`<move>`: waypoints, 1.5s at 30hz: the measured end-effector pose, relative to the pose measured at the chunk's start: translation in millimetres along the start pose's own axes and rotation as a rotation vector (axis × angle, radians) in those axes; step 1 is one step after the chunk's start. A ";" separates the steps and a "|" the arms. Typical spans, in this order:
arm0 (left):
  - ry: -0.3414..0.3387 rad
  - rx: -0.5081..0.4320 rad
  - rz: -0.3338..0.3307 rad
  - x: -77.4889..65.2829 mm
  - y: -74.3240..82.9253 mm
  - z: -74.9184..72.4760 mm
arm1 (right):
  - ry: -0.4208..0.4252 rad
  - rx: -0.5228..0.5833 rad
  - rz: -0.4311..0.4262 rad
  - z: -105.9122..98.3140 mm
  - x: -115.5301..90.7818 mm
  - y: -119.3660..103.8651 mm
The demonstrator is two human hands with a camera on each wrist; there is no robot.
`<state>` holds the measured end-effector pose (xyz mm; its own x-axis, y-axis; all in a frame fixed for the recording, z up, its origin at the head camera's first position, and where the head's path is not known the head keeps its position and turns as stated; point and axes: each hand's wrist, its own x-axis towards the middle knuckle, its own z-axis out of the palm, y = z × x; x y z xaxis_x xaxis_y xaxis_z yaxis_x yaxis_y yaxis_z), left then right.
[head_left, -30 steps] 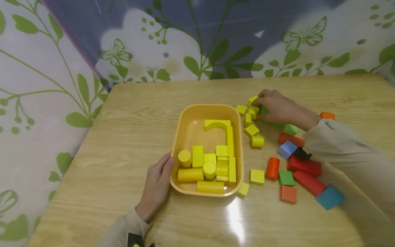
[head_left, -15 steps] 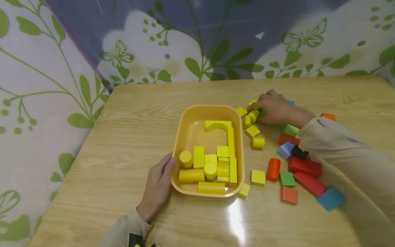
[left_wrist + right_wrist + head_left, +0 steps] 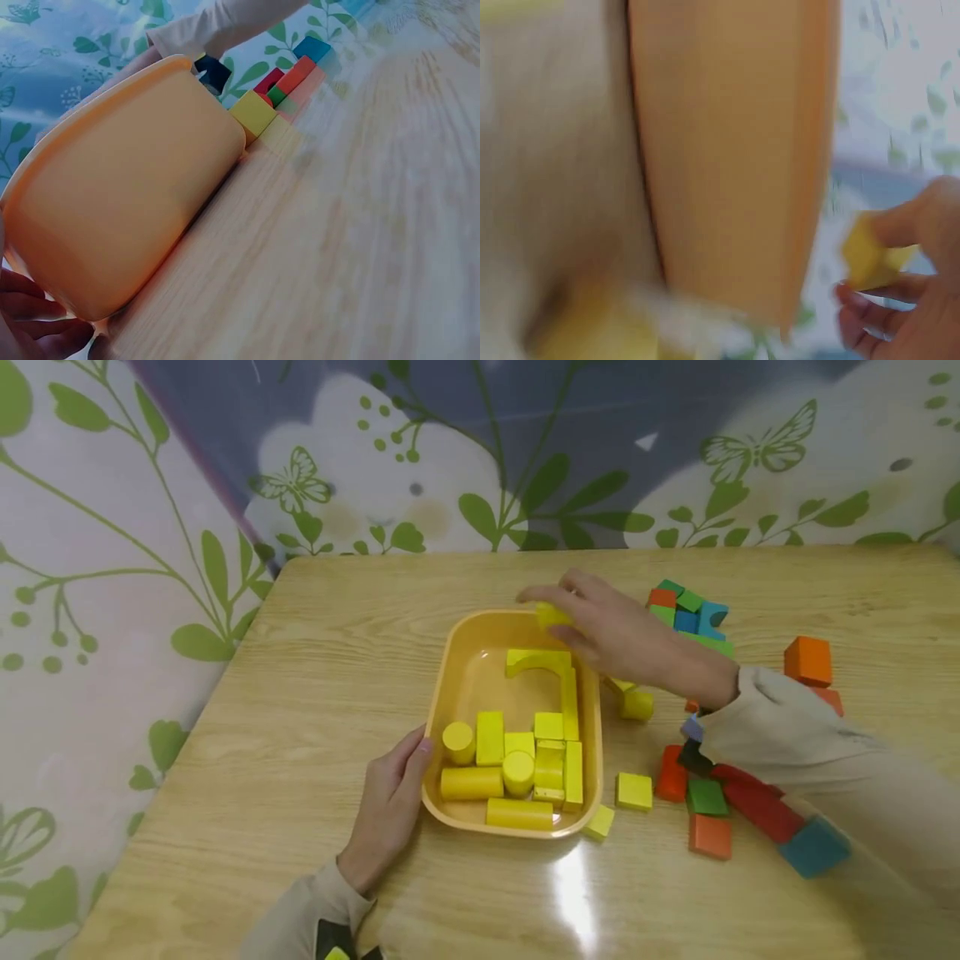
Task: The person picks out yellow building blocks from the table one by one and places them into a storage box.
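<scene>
An orange-yellow plastic bin [image 3: 480, 685] stands on the table, holding several yellow blocks [image 3: 471, 783], among them cylinders, bars and an arch. My left hand [image 3: 386, 802] grips its left side, thumb at the rim; in the left wrist view curled fingers [image 3: 45, 330] lie against the lower end of the bin's wall. Over the bin's far right corner, my right hand [image 3: 622, 631] pinches a yellow block [image 3: 551, 616] between thumb and fingers. The right wrist view shows this yellow block [image 3: 864, 251] beyond the bin's rim, somewhat blurred; its full shape is partly covered by the fingers.
Right of the bin lie loose yellow blocks, including a square one [image 3: 634, 792] and a cylinder [image 3: 637, 705]. Green, red and blue blocks [image 3: 686, 621] cluster farther back. An orange cube [image 3: 808, 662] and a blue block [image 3: 813, 847] lie farther right. A patterned wall borders the table.
My right hand has lifted a yellow block from the group right of the bin and carried it left over the bin's far corner. My left hand keeps its grip on the bin.
</scene>
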<state>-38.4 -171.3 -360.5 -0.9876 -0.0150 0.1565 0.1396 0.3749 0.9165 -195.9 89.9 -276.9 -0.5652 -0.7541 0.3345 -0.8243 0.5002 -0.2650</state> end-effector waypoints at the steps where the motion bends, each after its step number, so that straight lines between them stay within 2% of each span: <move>1: -0.002 -0.001 0.005 0.0 -0.2 -0.3 | -0.051 0.001 -0.024 4.8 2.2 -7.9; 5: -0.007 -0.006 0.026 -0.3 -1.5 -1.3 | -0.223 0.039 -0.034 25.0 7.6 -30.3; 9: -0.011 -0.013 0.027 -1.1 -2.1 -1.4 | -0.326 0.091 0.066 39.7 8.9 -40.4; 14: -0.006 -0.008 0.031 -0.8 -0.8 -1.3 | -0.431 0.112 0.148 45.4 8.5 -44.2; 18: -0.008 -0.017 0.020 -0.4 -1.1 -1.2 | -0.461 0.151 0.149 43.4 8.4 -42.9; 24: -0.013 -0.012 0.033 0.9 -1.5 -0.9 | -0.442 0.198 0.083 38.4 6.2 -39.8; 30: -0.016 -0.004 0.016 1.0 0.0 -2.7 | -0.516 0.217 0.082 38.8 5.5 -47.1; 40: -0.020 0.006 0.017 1.6 1.1 -3.2 | -0.571 0.124 0.056 34.7 3.1 -56.3; 45: -0.016 0.000 0.028 1.8 1.2 -2.0 | -0.615 0.063 0.084 34.0 3.9 -58.0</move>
<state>-39.9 -172.7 -358.4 -0.9842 0.0110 0.1765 0.1676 0.3749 0.9118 -149.1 43.5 -291.0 -0.4898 -0.8299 -0.2671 -0.7639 0.5562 -0.3273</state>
